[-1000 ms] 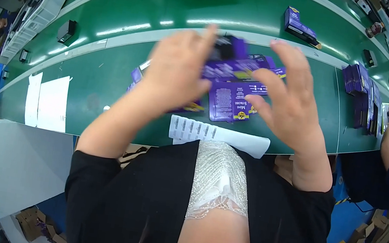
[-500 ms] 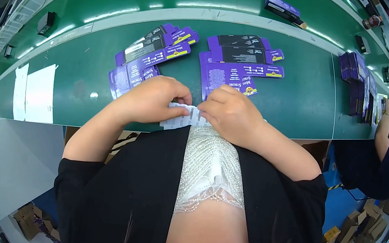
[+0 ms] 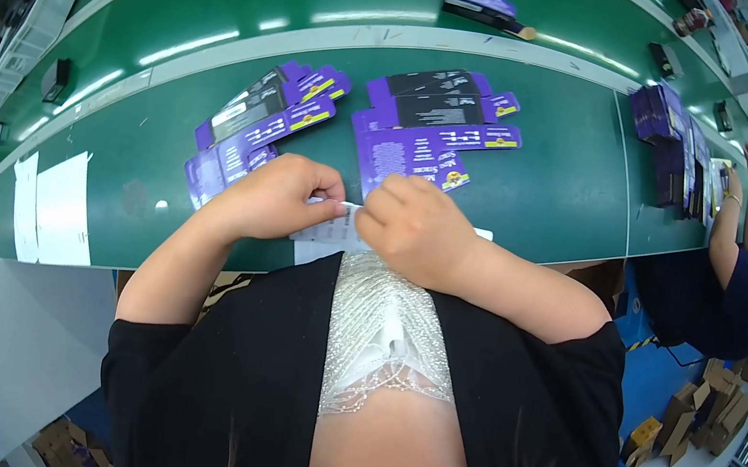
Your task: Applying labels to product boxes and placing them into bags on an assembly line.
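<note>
At the table's near edge, close against my chest, lies a white sheet (image 3: 320,237) with small dark print, partly hidden by my hands. My left hand (image 3: 281,198) pinches its upper edge between thumb and fingers. Beside it, my right hand (image 3: 418,230) is closed, its curled fingers pressed on the same sheet; whether a smaller piece is between them is hidden. Just beyond my hands are two groups of flattened purple and black cartons: the left cartons (image 3: 260,125) lie fanned and slanted, and the right cartons (image 3: 423,130) overlap.
White paper sheets (image 3: 59,208) lie on the green table (image 3: 554,193) at left. Stacked purple cartons (image 3: 672,148) stand at the right, near a co-worker's arm (image 3: 730,214). Across a pale strip sits another purple carton (image 3: 476,2). Brown boxes (image 3: 704,418) are on the floor at right.
The view has shifted, so the table things appear farther left. My right hand has closed in more over the printed sheet, while my left keeps its pinch. The co-worker's arms have moved.
</note>
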`<control>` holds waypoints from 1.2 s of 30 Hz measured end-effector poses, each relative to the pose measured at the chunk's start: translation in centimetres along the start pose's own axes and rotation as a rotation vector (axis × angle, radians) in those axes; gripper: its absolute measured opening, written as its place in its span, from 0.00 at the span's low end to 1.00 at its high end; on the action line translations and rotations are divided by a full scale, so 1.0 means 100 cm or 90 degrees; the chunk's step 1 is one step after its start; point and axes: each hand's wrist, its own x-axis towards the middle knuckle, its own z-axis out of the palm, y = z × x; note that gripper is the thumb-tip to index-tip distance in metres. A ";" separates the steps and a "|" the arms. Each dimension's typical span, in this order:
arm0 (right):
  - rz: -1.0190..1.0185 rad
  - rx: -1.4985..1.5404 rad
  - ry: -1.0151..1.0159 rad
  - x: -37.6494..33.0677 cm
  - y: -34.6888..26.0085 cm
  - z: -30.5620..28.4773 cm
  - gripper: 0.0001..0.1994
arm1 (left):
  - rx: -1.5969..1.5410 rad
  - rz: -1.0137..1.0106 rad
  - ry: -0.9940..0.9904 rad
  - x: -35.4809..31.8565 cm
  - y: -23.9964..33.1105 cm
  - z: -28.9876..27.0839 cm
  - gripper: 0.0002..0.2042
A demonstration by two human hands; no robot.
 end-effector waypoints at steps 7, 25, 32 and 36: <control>-0.030 0.354 0.134 -0.010 0.039 -0.027 0.11 | 0.154 -0.071 -0.029 0.019 0.016 -0.008 0.05; 0.537 0.380 0.295 0.006 0.134 0.028 0.35 | 0.443 0.162 0.251 0.112 0.006 0.022 0.25; 0.523 0.331 0.257 0.012 0.145 0.036 0.35 | 0.437 0.152 0.247 0.124 -0.004 0.021 0.25; 0.522 0.319 0.251 0.013 0.147 0.038 0.35 | 0.433 0.158 0.250 0.125 -0.006 0.020 0.25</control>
